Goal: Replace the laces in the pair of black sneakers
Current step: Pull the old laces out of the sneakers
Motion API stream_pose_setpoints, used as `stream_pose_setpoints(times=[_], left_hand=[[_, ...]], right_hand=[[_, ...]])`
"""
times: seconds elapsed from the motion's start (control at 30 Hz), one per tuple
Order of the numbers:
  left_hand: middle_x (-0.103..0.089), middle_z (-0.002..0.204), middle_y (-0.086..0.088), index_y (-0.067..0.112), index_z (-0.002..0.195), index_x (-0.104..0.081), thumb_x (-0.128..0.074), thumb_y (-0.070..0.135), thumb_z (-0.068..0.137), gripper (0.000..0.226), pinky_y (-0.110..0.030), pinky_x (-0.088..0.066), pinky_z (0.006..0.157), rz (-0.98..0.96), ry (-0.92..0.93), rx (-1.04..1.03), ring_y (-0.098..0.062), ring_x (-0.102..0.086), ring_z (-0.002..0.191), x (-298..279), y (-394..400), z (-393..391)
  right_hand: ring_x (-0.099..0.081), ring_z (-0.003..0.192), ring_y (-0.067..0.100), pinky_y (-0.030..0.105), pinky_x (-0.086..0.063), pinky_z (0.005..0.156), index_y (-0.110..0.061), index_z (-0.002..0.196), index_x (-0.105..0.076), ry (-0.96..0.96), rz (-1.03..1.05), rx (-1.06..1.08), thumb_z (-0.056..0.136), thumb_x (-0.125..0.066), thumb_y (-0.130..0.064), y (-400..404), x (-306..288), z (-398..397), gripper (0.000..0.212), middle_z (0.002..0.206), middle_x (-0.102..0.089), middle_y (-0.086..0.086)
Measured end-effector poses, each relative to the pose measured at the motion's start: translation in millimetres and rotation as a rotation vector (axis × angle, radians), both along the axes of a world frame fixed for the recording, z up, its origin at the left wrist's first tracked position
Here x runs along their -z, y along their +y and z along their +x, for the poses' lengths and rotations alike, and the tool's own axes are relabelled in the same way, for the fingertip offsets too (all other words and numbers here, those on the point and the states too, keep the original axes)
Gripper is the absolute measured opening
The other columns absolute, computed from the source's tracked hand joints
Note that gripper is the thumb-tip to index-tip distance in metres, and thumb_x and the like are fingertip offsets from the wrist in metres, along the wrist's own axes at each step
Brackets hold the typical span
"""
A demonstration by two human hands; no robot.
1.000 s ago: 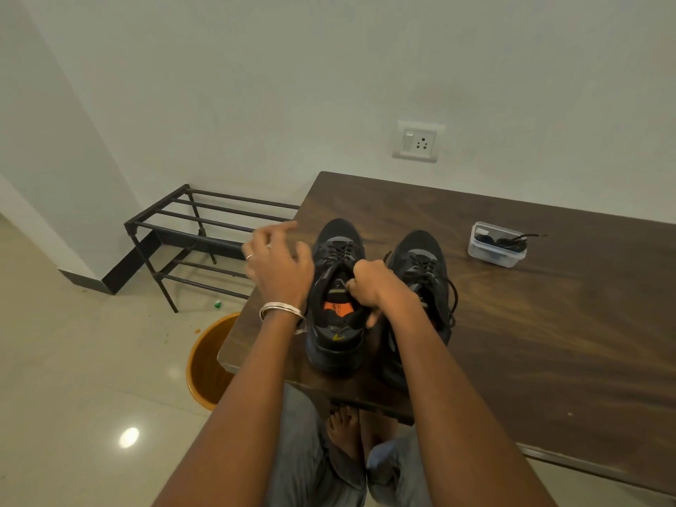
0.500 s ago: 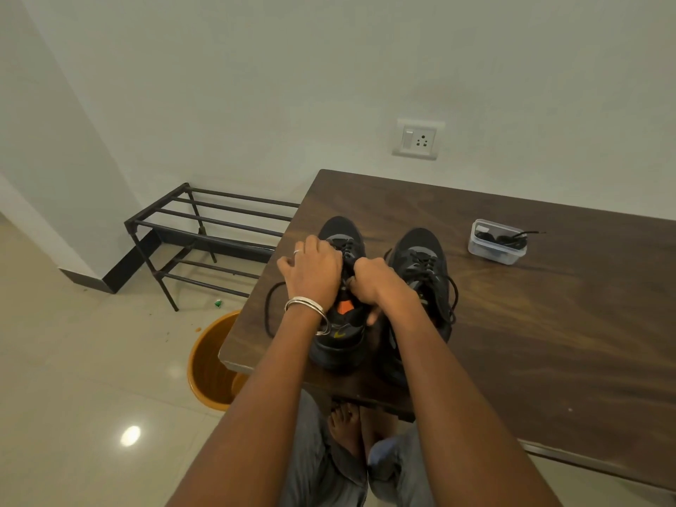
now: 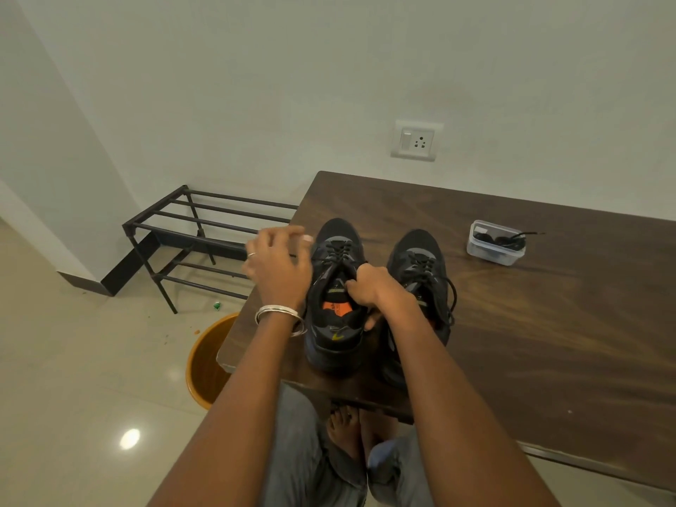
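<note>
Gripping left sneaker [image 3: 334, 305] collar: right hand [image 3: 373, 292]; left hand [image 3: 280, 267] pulls lace [image 3: 338, 258].

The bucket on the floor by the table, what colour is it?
Orange; the bucket shows in the head view, partly under the table corner.

black sneakers [image 3: 336, 287] — orange insole [image 3: 334, 309]; dark wood-grain table [image 3: 548, 323] — orange bucket [image 3: 205, 364].

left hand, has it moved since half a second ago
Yes. The left hand has swung out left from over the left sneaker, toward the shoe rack, while the right hand grips the sneaker's collar.
</note>
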State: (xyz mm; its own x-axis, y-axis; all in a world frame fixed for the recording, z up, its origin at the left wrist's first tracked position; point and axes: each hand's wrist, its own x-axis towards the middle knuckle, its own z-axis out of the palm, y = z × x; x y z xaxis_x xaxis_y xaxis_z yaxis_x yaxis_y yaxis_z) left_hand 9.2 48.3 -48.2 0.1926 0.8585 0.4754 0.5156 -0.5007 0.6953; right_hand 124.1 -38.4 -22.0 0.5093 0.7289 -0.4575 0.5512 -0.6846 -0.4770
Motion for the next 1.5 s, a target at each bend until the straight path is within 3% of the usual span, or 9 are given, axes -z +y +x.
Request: stream_pose_setpoints(times=[0.13,0.3,0.4,0.63,0.8,1.07,1.23,1.37,1.5], left_hand=[[-0.055,0.113,0.009,0.034,0.108,-0.069,-0.059,0.04,0.088,0.024,-0.041,-0.028,0.095,-0.006,0.361,0.211,-0.015,-0.044,0.113,3,-9,13],[-0.057,0.097,-0.002,0.013,0.09,-0.068,-0.056,0.03,0.092,0.021,-0.033,-0.039,0.073,-0.06,0.34,0.225,-0.023,-0.058,0.09,-1,-15,21],[-0.057,0.105,-0.009,0.005,0.097,-0.061,-0.046,0.029,0.099,0.028,-0.033,-0.035,0.074,-0.093,0.343,0.21,-0.026,-0.056,0.095,-2,-18,23],[-0.061,0.093,-0.012,0.015,0.09,-0.055,-0.041,0.019,0.101,0.018,-0.043,-0.053,0.077,-0.489,-0.582,-0.089,-0.016,-0.059,0.078,-7,-6,14],[-0.056,0.114,-0.008,0.016,0.106,-0.064,-0.054,0.028,0.094,0.02,-0.043,-0.038,0.093,-0.164,-0.155,-0.125,-0.025,-0.045,0.109,-6,-9,6],[-0.041,0.136,0.011,0.038,0.105,-0.071,-0.066,0.043,0.082,0.024,-0.045,-0.027,0.098,-0.062,0.406,0.183,-0.018,-0.032,0.127,-1,-15,15],[-0.054,0.119,0.002,0.018,0.104,-0.072,-0.061,0.026,0.089,0.021,-0.039,-0.048,0.083,-0.007,0.395,0.283,-0.022,-0.057,0.103,-1,-16,19],[-0.059,0.106,-0.007,0.006,0.099,-0.065,-0.052,0.02,0.094,0.019,-0.032,-0.033,0.07,0.068,0.406,0.258,-0.026,-0.058,0.091,-4,-23,25],[-0.053,0.086,-0.006,0.008,0.08,-0.054,-0.052,0.016,0.091,0.013,-0.033,-0.033,0.07,-0.155,0.173,0.126,-0.022,-0.049,0.078,-3,-17,23]], right_hand=[[-0.062,0.057,0.024,0.025,-0.046,0.039,0.001,0.126,-0.054,0.003,-0.015,-0.018,0.102,-0.046,-0.026,-2,1,-1,0.037,0.128,-0.055,0.023],[-0.058,0.055,0.023,0.023,-0.043,0.037,0.001,0.123,-0.055,0.002,-0.016,-0.022,0.102,-0.045,-0.023,-4,0,-4,0.033,0.132,-0.05,0.025],[-0.051,0.057,0.021,0.022,-0.036,0.039,0.001,0.125,-0.055,-0.023,-0.022,-0.011,0.102,-0.045,-0.02,-3,1,-6,0.033,0.131,-0.052,0.023],[-0.052,0.059,0.023,0.025,-0.037,0.04,-0.001,0.135,-0.048,0.003,-0.047,0.033,0.102,-0.045,-0.019,2,6,-5,0.038,0.143,-0.042,0.02],[-0.051,0.061,0.021,0.024,-0.036,0.041,-0.002,0.131,-0.051,-0.01,-0.037,0.016,0.101,-0.045,-0.017,2,6,-4,0.034,0.14,-0.044,0.022],[-0.059,0.059,0.027,0.025,-0.042,0.036,-0.001,0.127,-0.053,0.012,-0.029,0.025,0.101,-0.049,-0.021,-1,3,-6,0.033,0.133,-0.047,0.021],[-0.057,0.059,0.025,0.026,-0.042,0.038,0.0,0.127,-0.053,-0.005,-0.038,0.022,0.102,-0.048,-0.019,-1,0,-8,0.032,0.135,-0.044,0.021],[-0.062,0.057,0.029,0.024,-0.044,0.033,0.002,0.121,-0.054,0.018,-0.04,0.03,0.102,-0.048,-0.02,-1,3,-7,0.03,0.132,-0.048,0.024],[-0.06,0.063,0.026,0.019,-0.039,0.031,-0.001,0.13,-0.052,-0.001,-0.05,0.034,0.1,-0.051,-0.018,1,3,-7,0.035,0.138,-0.045,0.019]])
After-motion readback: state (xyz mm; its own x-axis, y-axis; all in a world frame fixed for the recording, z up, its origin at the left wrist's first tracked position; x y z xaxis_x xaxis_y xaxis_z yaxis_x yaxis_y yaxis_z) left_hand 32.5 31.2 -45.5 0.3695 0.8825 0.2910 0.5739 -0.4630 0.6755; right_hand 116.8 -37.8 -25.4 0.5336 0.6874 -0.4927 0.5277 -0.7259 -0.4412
